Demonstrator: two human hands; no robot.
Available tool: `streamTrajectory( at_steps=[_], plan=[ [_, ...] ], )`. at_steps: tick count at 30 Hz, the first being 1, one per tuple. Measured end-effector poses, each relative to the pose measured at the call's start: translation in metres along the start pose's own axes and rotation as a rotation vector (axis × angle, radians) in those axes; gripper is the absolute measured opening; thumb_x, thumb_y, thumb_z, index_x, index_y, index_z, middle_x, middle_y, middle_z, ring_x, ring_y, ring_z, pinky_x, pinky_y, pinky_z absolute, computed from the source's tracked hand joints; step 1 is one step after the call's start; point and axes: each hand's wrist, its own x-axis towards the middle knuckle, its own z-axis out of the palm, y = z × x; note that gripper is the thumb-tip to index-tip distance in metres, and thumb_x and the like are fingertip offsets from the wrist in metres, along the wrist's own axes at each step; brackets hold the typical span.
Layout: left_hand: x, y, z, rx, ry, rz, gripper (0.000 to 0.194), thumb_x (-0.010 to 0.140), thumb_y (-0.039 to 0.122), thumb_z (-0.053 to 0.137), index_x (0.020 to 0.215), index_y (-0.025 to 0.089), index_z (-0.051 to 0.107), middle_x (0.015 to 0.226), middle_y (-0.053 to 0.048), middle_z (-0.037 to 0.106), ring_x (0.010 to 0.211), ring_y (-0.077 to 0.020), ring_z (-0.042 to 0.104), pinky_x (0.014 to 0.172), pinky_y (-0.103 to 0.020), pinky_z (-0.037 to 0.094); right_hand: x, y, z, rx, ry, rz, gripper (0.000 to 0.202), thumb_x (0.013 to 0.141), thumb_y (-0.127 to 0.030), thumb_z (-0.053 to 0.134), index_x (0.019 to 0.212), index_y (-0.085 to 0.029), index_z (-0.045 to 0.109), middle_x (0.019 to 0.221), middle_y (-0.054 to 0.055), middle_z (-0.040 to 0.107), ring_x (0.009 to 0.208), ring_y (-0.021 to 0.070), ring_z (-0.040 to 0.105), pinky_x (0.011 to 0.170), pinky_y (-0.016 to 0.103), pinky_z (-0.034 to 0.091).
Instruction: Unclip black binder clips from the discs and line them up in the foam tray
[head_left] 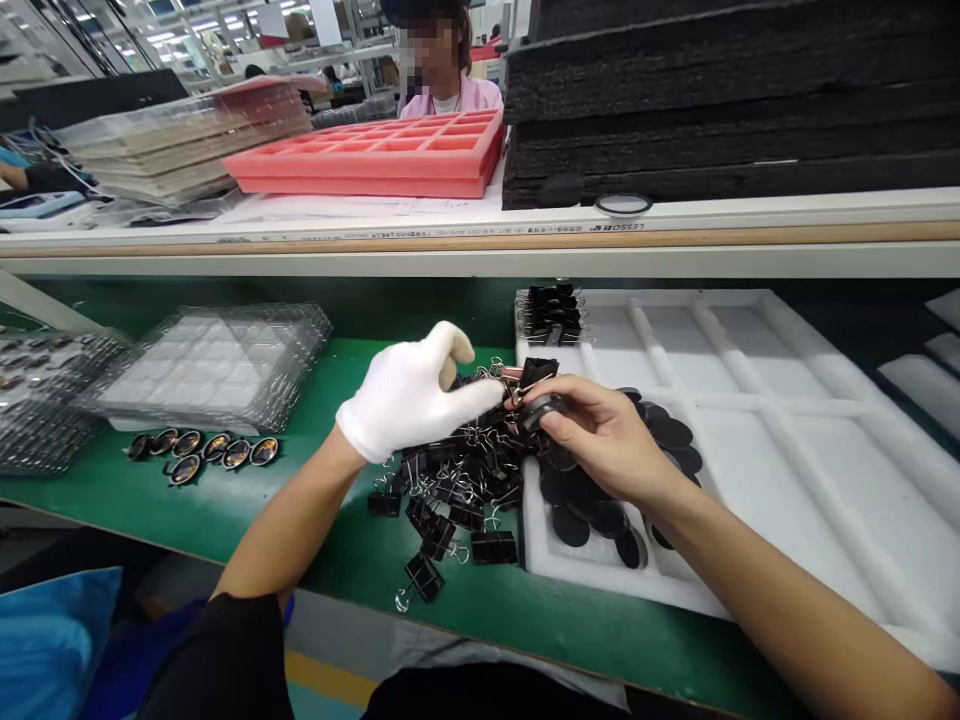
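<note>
My right hand (611, 435) pinches a black disc (540, 411); a black clip (538, 371) sits just past it. My left hand (405, 395), left of both, has thumb and finger apart.

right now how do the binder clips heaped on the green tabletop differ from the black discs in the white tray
The heaped binder clips are angular; the black discs are flat and round. The clips have silver wire handles, while the discs have none. The clips lie on the green tabletop, the discs in the white tray. Both are black.
</note>
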Motion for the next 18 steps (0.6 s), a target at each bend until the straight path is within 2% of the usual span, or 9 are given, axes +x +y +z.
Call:
streamTrajectory(
  at_steps=[3,5,11,15,18],
  plan=[
    [0.003,-0.007,0.003,-0.003,-0.131,0.003,0.037,0.082,0.049,0.07,0.068,0.021,0.049,0.053,0.008,0.045,0.052,-0.0086,0.036,0.053,-0.025,0.03,0.001,-0.003,-0.003,-0.071,-0.06,-0.002,0.018,0.094,-0.042,0.076,0.106,-0.028,0.078,0.106,0.005,0.076,0.1,0.0228,0.071,0.092,0.038,0.058],
    [0.002,-0.008,0.01,-0.052,-0.152,0.032,0.046,0.083,0.05,0.068,0.06,0.021,0.04,0.052,0.008,0.041,0.053,-0.0081,0.032,0.053,-0.026,0.027,0.002,-0.006,-0.002,-0.087,-0.084,0.01,0.02,0.094,-0.044,0.075,0.105,-0.027,0.078,0.104,0.006,0.076,0.095,0.0226,0.071,0.086,0.037,0.059],
    [0.0,-0.005,0.022,-0.08,-0.182,0.056,0.044,0.08,0.05,0.07,0.061,0.021,0.041,0.051,0.008,0.036,0.053,-0.0083,0.028,0.052,-0.027,0.023,0.006,-0.01,-0.003,-0.064,-0.113,-0.015,0.016,0.094,-0.041,0.075,0.101,-0.027,0.078,0.097,0.005,0.074,0.09,0.021,0.069,0.082,0.034,0.058],
    [0.002,-0.003,0.026,-0.062,-0.164,0.021,0.043,0.081,0.049,0.064,0.059,0.022,0.039,0.05,0.007,0.036,0.051,-0.0085,0.029,0.051,-0.027,0.024,0.006,-0.011,-0.007,-0.077,-0.141,0.041,0.018,0.094,-0.043,0.075,0.104,-0.028,0.078,0.097,0.005,0.074,0.089,0.0211,0.069,0.079,0.034,0.058],
    [0.004,-0.003,0.024,-0.084,-0.192,-0.003,0.041,0.079,0.047,0.063,0.058,0.021,0.039,0.051,0.006,0.04,0.051,-0.0082,0.033,0.05,-0.025,0.027,0.006,-0.01,-0.011,-0.12,-0.157,0.057,0.02,0.091,-0.046,0.078,0.104,-0.03,0.08,0.107,0.006,0.074,0.104,0.0246,0.069,0.088,0.037,0.057]
  ],
)
